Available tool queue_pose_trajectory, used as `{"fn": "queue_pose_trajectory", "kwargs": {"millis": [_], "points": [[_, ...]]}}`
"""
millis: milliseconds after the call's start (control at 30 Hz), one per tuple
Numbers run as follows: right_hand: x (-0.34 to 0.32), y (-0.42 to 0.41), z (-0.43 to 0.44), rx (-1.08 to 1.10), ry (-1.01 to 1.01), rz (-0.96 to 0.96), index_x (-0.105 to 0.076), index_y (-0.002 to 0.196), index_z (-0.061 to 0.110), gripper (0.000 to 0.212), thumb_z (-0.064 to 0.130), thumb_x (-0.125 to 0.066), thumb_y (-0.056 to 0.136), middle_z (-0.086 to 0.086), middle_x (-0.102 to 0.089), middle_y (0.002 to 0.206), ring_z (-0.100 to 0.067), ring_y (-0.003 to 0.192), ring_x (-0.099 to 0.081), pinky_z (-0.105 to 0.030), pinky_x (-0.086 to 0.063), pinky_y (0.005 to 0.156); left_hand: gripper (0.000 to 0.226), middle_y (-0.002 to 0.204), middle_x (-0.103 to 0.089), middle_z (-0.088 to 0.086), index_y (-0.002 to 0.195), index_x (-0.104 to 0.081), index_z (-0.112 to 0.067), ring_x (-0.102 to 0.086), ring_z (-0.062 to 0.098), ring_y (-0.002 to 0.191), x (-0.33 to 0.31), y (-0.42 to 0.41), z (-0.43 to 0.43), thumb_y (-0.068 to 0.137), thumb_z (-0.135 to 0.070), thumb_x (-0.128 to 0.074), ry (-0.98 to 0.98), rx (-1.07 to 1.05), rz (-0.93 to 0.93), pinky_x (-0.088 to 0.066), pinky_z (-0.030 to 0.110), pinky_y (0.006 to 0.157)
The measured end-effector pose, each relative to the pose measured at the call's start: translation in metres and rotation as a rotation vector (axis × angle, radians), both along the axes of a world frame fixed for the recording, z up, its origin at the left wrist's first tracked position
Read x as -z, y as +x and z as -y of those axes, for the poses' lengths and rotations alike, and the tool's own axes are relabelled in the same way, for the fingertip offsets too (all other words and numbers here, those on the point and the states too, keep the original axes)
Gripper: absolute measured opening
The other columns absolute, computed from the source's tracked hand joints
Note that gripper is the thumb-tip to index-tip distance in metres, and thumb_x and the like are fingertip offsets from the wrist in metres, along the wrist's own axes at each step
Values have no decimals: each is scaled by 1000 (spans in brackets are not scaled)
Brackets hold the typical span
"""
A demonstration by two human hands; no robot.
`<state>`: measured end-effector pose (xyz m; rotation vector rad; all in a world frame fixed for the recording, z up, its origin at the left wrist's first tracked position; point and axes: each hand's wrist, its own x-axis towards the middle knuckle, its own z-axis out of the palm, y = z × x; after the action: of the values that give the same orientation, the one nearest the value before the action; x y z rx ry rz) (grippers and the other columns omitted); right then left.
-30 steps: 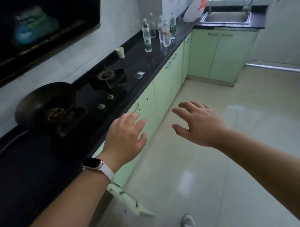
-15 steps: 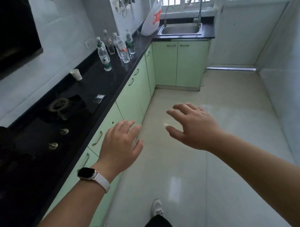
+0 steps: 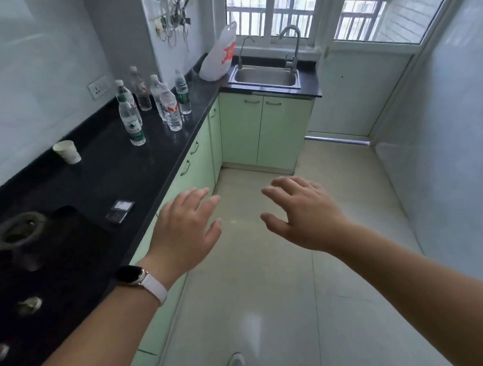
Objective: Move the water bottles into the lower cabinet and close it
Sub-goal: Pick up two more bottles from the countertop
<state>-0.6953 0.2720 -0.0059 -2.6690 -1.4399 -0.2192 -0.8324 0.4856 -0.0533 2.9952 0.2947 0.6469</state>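
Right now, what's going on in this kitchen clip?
A person stands in a narrow kitchen with both hands held out empty. The left hand and right hand are open above the floor, touching nothing. The water bottles stand grouped on the black countertop ahead, near the sink. The green lower cabinet doors in view are all shut, and no bottle is in hand yet.

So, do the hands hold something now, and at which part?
Nothing is held. The left hand and the right hand are open in the air above the floor; the water bottles stand untouched on the counter.
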Motion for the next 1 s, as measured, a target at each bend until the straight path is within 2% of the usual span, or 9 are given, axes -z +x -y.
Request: {"fn": "queue_pose_trajectory", "kwargs": {"millis": [167,467,667,1000], "points": [[3,36,-61,-29,-10,20,-60,128,20,60,60,-38,89,-6,-61,127,-31,117,-56,-42,-45,93,46,127,-64,11,120,-67,-13,-58,34,119,7,28,-59,87,-39,-47,-38,-45,0,-49,53,92],[17,124,-111,-50,34,-32,-59,129,20,61,61,-36,89,-5,-60,128,-31,118,-54,-41,-44,94,48,127,-63,9,121,-68,-14,-57,32,120,10,93,-97,88,-42,-46,-54,-81,-68,-47,51,94],[33,218,-124,-86,92,-48,-62,125,19,58,59,-40,89,-5,-62,123,-30,113,-57,-40,-46,90,47,127,-63,8,123,-67,-15,-57,31,120,7,184,-102,89,-41,-47,9,-97,-80,-48,50,93],[25,407,-123,-187,-16,-66,-59,127,20,62,61,-32,89,-5,-59,125,-30,114,-55,-40,-44,91,49,130,-62,8,125,-65,-15,-56,31,122,-7,372,-85,89,-42,-46,10,-203,-97,-48,50,93]]}}
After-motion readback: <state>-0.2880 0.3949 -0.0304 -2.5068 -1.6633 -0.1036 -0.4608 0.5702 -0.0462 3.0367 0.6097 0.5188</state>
